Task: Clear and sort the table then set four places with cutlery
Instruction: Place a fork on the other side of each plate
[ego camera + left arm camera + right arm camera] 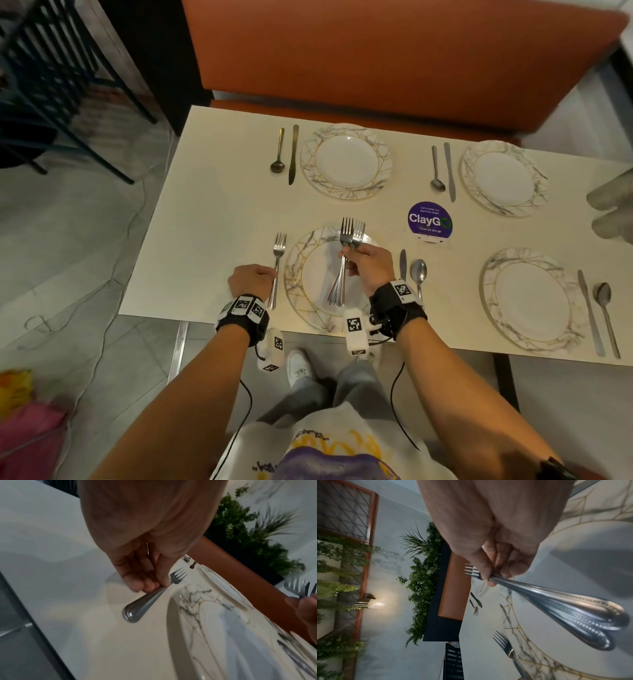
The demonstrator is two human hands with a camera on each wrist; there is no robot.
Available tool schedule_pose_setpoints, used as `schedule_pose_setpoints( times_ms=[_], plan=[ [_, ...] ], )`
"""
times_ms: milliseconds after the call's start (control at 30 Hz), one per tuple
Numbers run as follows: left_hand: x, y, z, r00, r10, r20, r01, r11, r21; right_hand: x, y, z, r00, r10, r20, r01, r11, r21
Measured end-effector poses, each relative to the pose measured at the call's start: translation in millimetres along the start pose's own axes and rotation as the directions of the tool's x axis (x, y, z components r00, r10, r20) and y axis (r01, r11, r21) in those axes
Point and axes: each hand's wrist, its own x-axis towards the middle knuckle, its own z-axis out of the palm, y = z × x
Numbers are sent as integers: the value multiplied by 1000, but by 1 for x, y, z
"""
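The cream table (212,192) bears four marbled plates; the near left plate (298,270) is partly covered by the right hand (368,267), whose fingers clasp a bunch of forks (344,260) above it, tines pointing away; how many forks are in the bunch is hard to tell, since the handles overlap; the left hand (251,279) pinches the single fork (276,270) lying on the table just left of that plate, its fingers hiding the mid-handle; knives and spoons flank the plates.
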Motion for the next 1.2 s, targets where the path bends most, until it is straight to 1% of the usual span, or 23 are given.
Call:
schedule_pose_setpoints(
  times_ms=[267, 633, 733, 800, 833, 867, 933, 1000, 1067, 1133, 1200],
  plan=[
    [-2, -6, 6, 999, 15, -43, -17, 999, -38, 1, 6, -3, 1000, 5, 11, -5, 1000, -23],
    [-4, -9, 8, 998, 23, -61, -25, 999, -30, -1, 8, -5, 999, -8, 31, 8, 1000, -2],
    [-5, -6, 7, 995, 41, -92, -44, 999, -31, 0, 10, -10, 1000, -6, 28, 6, 1000, -3],
    [-9, 1, 4, 985, 87, -147, -93, 995, -31, 1, 10, -15, 1000, -5, 30, 6, 1000, -5],
    [-12, 8, 4, 974, 131, -184, -139, 990, -30, 1, 11, -19, 1000, -8, 27, 8, 1000, -7],
    [-15, 15, 6, 958, 190, -216, -200, 979, -27, 1, 11, -23, 1000, -9, 23, 9, 1000, -5],
    [-23, 32, 16, 919, 315, -238, -332, 943, -32, -1, 11, -31, 1000, -8, 15, 7, 1000, 17],
    [-35, 56, 31, 886, 421, -195, -436, 899, -37, -2, 10, -42, 1000, -2, 4, 2, 999, 38],
    [-53, 83, 50, 872, 484, -79, -489, 870, -61, -1, 9, -55, 1000, 7, -9, -7, 998, 64],
    [-71, 109, 73, 872, 483, 80, -476, 875, -85, 0, 9, -70, 1000, 11, -26, -9, 997, 75],
    [-82, 128, 100, 881, 420, 219, -397, 907, -142, 3, 9, -87, 999, 3, -38, 0, 997, 74]
  ],
)
